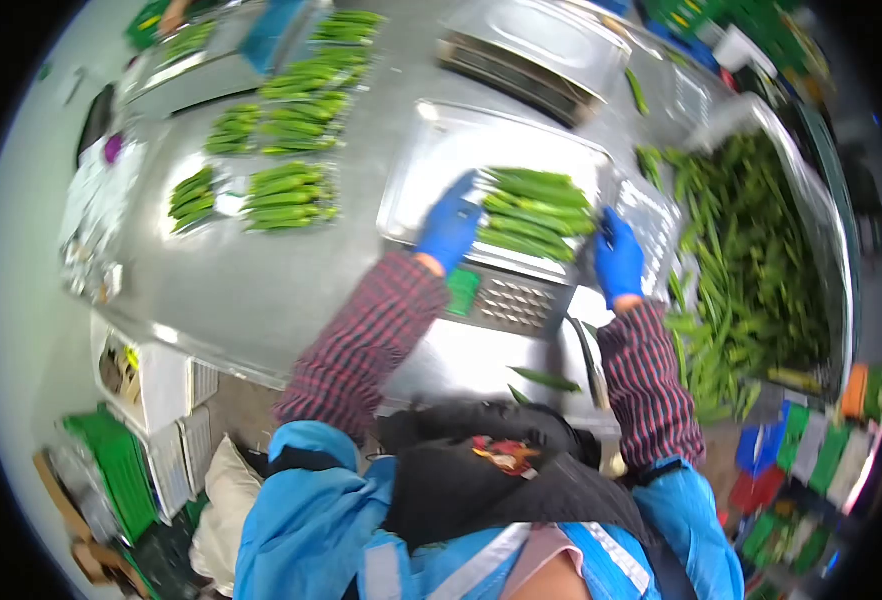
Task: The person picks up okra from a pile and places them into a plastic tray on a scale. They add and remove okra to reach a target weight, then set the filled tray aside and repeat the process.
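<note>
A pack of green okra (536, 212) lies in a row over the shiny metal pan (431, 145) of a weighing scale. My left hand (451, 222), in a blue glove, grips the pack's left end. At the right end my right hand (618, 258), gloved the same way, has its fingertips curled against the pods. In front of the pan is the scale's keypad (516, 305), with a green patch at its left. Clear plastic bags (646, 215) lie just beside my right hand.
Several okra packs (291, 195) stand in columns on the steel table (201, 275) at left. A large heap of loose okra (751, 260) fills a lined crate at right. Another metal-topped scale (541, 40) is behind. Loose pods (546, 379) lie near the front edge.
</note>
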Demonstrator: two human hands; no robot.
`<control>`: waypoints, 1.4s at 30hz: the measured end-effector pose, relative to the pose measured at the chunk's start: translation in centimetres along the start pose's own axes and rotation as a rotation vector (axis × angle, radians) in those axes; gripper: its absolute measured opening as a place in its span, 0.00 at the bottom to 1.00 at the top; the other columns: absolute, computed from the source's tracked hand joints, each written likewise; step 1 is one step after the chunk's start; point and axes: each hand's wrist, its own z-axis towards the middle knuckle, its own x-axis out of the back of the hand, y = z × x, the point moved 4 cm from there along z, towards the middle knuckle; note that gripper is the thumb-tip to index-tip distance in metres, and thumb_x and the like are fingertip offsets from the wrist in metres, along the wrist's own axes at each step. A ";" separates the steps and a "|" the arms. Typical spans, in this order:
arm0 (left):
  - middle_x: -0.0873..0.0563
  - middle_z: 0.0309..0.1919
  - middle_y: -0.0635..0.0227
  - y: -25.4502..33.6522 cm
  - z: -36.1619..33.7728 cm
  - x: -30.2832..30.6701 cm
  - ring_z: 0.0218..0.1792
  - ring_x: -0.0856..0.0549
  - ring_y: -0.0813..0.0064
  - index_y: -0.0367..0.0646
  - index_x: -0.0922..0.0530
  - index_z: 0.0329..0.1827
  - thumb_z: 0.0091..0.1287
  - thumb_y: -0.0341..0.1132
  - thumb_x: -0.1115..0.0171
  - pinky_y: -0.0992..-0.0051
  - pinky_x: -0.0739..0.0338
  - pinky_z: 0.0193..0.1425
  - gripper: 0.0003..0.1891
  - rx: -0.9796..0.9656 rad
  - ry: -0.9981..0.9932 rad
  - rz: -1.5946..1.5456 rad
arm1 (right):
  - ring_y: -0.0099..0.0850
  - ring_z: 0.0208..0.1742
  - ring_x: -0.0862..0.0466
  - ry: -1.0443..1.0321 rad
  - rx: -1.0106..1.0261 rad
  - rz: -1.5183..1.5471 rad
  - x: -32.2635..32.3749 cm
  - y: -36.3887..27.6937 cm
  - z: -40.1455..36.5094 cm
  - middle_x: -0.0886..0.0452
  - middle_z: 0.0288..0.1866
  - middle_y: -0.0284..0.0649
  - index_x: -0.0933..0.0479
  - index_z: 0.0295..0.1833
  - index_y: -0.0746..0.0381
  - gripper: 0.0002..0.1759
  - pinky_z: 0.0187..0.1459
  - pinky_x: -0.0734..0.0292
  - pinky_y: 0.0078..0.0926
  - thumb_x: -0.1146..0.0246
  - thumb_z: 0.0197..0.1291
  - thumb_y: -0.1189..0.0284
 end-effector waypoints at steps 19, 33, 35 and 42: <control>0.25 0.60 0.62 1.7 -2.2 21.8 0.55 0.24 0.72 0.43 0.35 0.69 0.61 0.25 0.39 0.72 0.27 0.57 0.31 0.128 0.329 -0.108 | 0.13 0.15 0.38 -0.403 -0.351 0.987 -8.3 -17.4 5.2 0.18 0.36 0.30 0.25 0.58 0.64 0.18 0.17 0.47 0.14 0.46 0.64 0.71; 0.36 0.71 0.63 -12.4 -4.8 27.8 0.70 0.42 0.44 0.55 0.35 0.70 0.58 0.64 0.44 0.35 0.55 0.69 0.38 0.069 0.072 1.088 | 0.23 0.18 0.31 -0.211 -0.291 0.990 -31.4 -28.2 31.3 0.28 0.23 0.32 0.23 0.50 0.60 0.12 0.18 0.37 0.22 0.46 0.66 0.67; 0.35 0.70 0.63 -13.0 -4.0 27.7 0.70 0.42 0.44 0.55 0.35 0.69 0.59 0.61 0.42 0.35 0.55 0.70 0.37 0.044 0.047 1.035 | 0.24 0.18 0.30 -0.206 -0.291 0.957 -34.4 -28.2 33.5 0.28 0.23 0.33 0.24 0.51 0.61 0.13 0.18 0.36 0.23 0.46 0.66 0.67; 0.38 0.72 0.71 -13.7 -0.3 26.9 0.71 0.42 0.49 0.62 0.36 0.71 0.55 0.54 0.36 0.37 0.55 0.71 0.38 0.069 0.019 0.929 | 0.29 0.22 0.25 -0.274 -0.341 0.833 -38.9 -26.9 36.6 0.24 0.31 0.38 0.27 0.55 0.64 0.17 0.23 0.28 0.26 0.42 0.64 0.67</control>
